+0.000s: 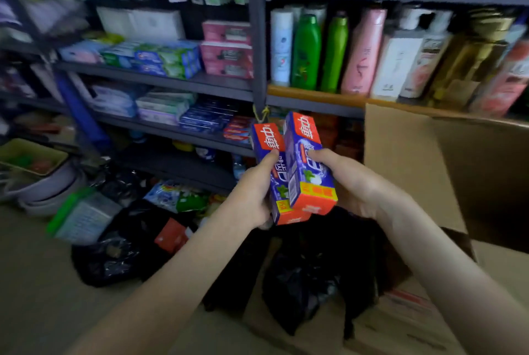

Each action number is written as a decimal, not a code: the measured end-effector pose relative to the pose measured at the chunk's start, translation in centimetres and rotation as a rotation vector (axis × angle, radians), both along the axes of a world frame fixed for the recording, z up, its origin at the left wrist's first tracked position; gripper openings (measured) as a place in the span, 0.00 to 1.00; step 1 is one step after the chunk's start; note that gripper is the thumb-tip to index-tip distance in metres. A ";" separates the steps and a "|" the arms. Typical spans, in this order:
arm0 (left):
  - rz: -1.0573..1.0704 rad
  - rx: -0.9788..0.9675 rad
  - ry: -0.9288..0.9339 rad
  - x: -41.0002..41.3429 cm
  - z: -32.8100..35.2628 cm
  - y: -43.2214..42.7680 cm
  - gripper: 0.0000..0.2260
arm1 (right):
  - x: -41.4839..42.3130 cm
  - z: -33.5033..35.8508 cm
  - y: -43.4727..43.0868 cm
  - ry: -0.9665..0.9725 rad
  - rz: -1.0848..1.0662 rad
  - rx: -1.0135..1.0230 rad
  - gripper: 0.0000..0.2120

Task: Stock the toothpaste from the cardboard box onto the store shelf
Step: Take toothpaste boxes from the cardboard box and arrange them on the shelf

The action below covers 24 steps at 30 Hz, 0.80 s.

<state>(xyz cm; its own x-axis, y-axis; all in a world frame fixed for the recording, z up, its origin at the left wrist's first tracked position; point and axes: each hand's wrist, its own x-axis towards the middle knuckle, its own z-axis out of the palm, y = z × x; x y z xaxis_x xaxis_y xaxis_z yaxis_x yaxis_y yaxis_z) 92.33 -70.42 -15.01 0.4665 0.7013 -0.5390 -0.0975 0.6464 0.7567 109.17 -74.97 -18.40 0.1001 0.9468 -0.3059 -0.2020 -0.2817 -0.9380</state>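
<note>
1. left hand (252, 197) curled round one toothpaste box (266, 138), thumb on its front, held up just left of the cardboard box (400, 160) and its raised flap.
2. right hand (352, 182) gripping a second toothpaste box (307, 164), touching and overlapping the first, red ends up.
3. shelf (177, 81) behind and left of the cardboard box, stacked with blurred packs.
4. bottles (306, 51) behind the flap.
5. black bag (309, 274) against the cardboard box, below both hands.

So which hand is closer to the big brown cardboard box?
The right hand. It holds a toothpaste box just left of the raised flap of the cardboard box. The left hand grips a second toothpaste box farther left, beyond the right hand.
</note>
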 end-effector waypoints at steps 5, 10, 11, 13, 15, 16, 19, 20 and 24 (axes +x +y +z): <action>-0.041 0.105 -0.018 -8.9 0.5 8.9 0.22 | -8.6 -0.3 10.2 -0.153 0.040 0.007 0.19; -0.044 0.119 -0.068 -12.6 1.0 15.6 0.29 | -12.9 1.2 17.7 -0.278 0.049 0.023 0.22; -0.040 0.119 -0.071 -12.9 1.0 16.6 0.29 | -13.1 1.3 18.9 -0.296 0.060 0.046 0.22; -0.024 0.110 -0.081 -13.4 1.1 18.6 0.27 | -13.6 2.1 20.7 -0.288 0.082 0.074 0.23; 0.006 0.096 -0.086 -13.8 1.3 20.3 0.19 | -13.9 2.7 22.6 -0.264 0.084 0.094 0.22; 0.028 0.082 -0.083 -14.0 1.3 21.1 0.15 | -14.2 3.3 23.4 -0.248 0.075 0.102 0.20; 0.160 0.049 -0.069 -15.2 1.2 23.8 0.11 | -15.1 4.5 25.6 -0.177 0.040 0.144 0.13; 0.218 0.058 -0.062 -15.8 1.0 24.9 0.12 | -15.6 4.7 26.6 -0.150 0.041 0.170 0.11; 0.304 0.071 -0.085 -18.5 0.7 28.8 0.18 | -18.8 4.3 30.4 -0.123 0.137 0.214 0.14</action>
<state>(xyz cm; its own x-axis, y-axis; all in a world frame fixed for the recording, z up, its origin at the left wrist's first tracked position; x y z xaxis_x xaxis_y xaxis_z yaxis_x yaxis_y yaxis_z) 73.83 -41.64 -14.29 0.2709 0.8500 -0.4518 -0.3434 0.5238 0.7796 90.37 -44.56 -14.07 -0.0095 0.9958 -0.0912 -0.0562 -0.0916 -0.9942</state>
